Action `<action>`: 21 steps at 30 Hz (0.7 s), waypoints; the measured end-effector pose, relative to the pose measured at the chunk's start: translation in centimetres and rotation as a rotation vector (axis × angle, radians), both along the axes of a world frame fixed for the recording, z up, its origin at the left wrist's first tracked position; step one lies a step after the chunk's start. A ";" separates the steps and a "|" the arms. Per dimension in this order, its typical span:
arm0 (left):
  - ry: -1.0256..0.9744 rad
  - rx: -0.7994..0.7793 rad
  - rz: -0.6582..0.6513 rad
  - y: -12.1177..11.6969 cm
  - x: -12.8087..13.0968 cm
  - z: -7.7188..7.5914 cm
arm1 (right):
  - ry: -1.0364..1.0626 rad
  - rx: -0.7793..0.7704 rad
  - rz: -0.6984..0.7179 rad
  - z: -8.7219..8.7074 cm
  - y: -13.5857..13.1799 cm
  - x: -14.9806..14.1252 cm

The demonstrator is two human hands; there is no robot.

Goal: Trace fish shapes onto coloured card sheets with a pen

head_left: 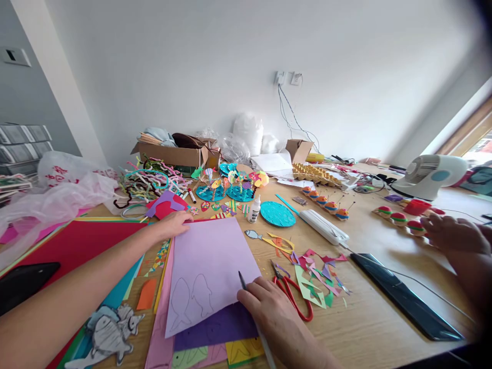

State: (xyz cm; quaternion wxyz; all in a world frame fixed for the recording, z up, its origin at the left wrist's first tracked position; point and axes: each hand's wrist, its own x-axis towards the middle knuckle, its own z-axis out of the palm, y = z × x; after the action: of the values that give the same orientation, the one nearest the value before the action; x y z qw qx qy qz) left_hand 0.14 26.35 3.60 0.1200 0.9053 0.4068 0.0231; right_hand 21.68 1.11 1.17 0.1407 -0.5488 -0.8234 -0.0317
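Note:
A lilac sheet of paper (215, 251) with two pencil-like fish outlines at its lower left lies in front of me on a stack of coloured paper. My left hand (175, 224) rests flat on its upper left corner, fingers stretched out. My right hand (274, 315) grips a pen (242, 280) at the sheet's right edge, its dark end pointing up and left. Beneath the lilac sheet shows purple paper (215, 328). Red-handled scissors (292, 294) lie just right of my right hand. Grey fish cutouts (105, 333) sit at lower left.
Paper scraps (317, 277), a glue bottle (254, 209), a blue disc (278, 213) and a white power strip (323, 227) lie beyond. A black tablet-like slab (407, 297) is at right. Another person's hand (455, 236) is near small red-green figures (398, 219). Pipe cleaners (154, 179) are piled back left.

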 end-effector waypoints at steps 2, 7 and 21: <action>-0.019 0.001 0.016 0.3 0.2 -0.1 | 0.028 0.031 0.009 0.2 0.1 0.1; -0.096 -0.039 0.078 1.2 -0.2 0.0 | 0.161 0.157 -0.011 1.5 -0.2 0.7; -0.456 -0.616 0.287 -0.8 -4.6 -0.4 | 0.578 0.374 -0.051 0.6 -0.8 1.9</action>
State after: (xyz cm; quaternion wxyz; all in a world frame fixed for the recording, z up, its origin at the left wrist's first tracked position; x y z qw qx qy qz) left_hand -4.45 25.54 3.20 0.4682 0.7327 0.4800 0.1166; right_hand 23.59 0.27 1.74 0.4654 -0.5201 -0.7156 -0.0287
